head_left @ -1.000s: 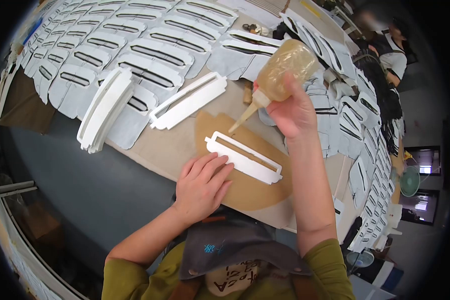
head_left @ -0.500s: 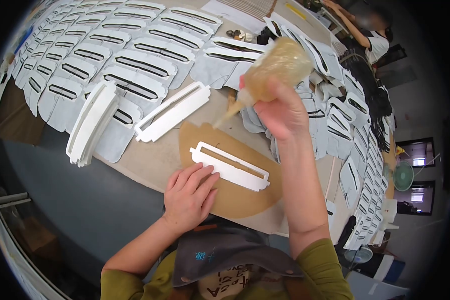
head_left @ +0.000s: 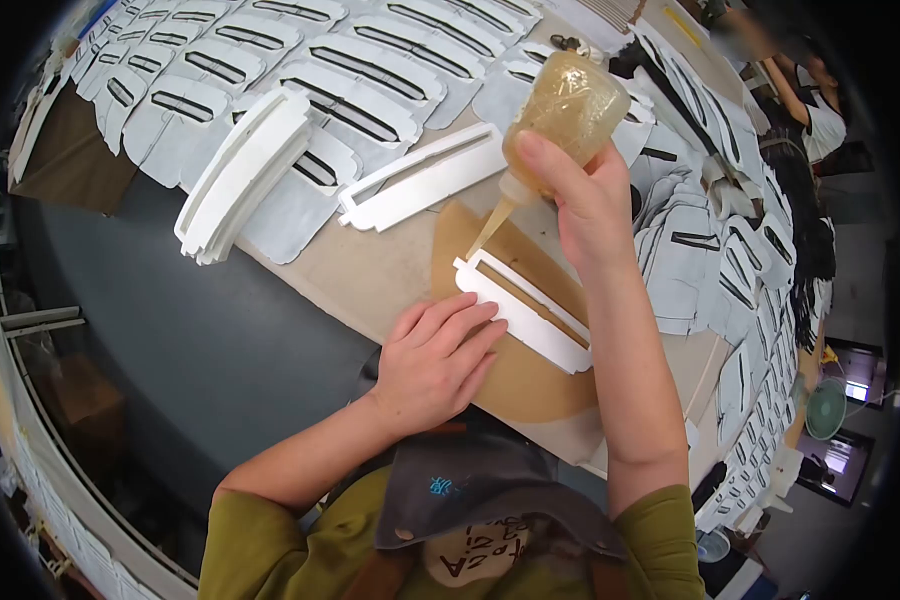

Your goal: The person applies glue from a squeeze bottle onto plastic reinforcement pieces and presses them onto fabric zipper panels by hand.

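My right hand [head_left: 592, 205] is wrapped round a squeeze bottle [head_left: 573, 102] of amber liquid, tilted nozzle down. Its pointed tip meets or hovers just over the upper left end of a white slotted frame piece [head_left: 532, 328]; I cannot tell whether they touch. That piece lies on a brown rounded sheet [head_left: 535, 392] on the table. My left hand [head_left: 432, 355] lies with fingers stretched out, fingertips resting on the near edge of the frame piece. Another white slotted piece [head_left: 440, 180] lies on the table just beyond.
A stack of white slotted pieces [head_left: 238, 185] stands at the table's left edge. Rows of grey panels [head_left: 355, 92] with dark slots cover the far table, and more grey panels [head_left: 675, 250] lie to the right. A co-worker's arm [head_left: 788, 95] shows at the upper right.
The bottle has come down, bringing its nozzle to the white piece's left end. My left hand stays on that piece. The head view has shifted, so the table appears further right.
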Available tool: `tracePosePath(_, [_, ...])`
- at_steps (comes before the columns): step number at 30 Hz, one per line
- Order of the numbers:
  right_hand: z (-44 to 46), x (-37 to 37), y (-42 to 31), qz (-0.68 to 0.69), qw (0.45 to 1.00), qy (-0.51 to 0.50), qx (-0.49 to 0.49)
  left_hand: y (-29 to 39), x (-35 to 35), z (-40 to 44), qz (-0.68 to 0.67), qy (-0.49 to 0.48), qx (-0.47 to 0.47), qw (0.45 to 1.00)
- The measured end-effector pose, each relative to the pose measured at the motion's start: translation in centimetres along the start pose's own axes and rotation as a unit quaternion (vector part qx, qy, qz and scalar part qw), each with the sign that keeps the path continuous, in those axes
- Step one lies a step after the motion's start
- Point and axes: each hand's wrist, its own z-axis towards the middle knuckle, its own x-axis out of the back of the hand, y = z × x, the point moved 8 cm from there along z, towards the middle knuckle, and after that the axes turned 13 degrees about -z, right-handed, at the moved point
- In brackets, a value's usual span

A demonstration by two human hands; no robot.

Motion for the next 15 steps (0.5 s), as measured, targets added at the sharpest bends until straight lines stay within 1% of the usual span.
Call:
tracePosePath(7, [0.4, -1.3, 0.9, -0.038, 0.999, 0.015, 0.016, -0.2, -0.1, 0.0, 0.002, 0.000, 0.005, 1.000])
tracePosePath(9, [0.3, -1.3, 1.1, -0.086, 0.996, 0.026, 0.015, -0.1, -0.1, 0.0, 0.003, 0.003, 0.003, 1.000])
tracePosePath(12, [0.2, -0.9, 1.1, -0.118, 0.992, 0.034, 0.027, -0.2, -0.1, 0.1, 0.004, -0.001, 0.006, 1.000])
tracePosePath(13, [0.2, -0.5, 0.8, -0.119, 0.992, 0.033, 0.027, -0.2, -0.1, 0.1, 0.003, 0.000, 0.006, 1.000])
tracePosePath(15, [0.2, 1.0, 0.4, -0.021, 1.000, 0.021, -0.011, -0.2, -0.1, 0.1, -0.003, 0.001, 0.012, 1.000])
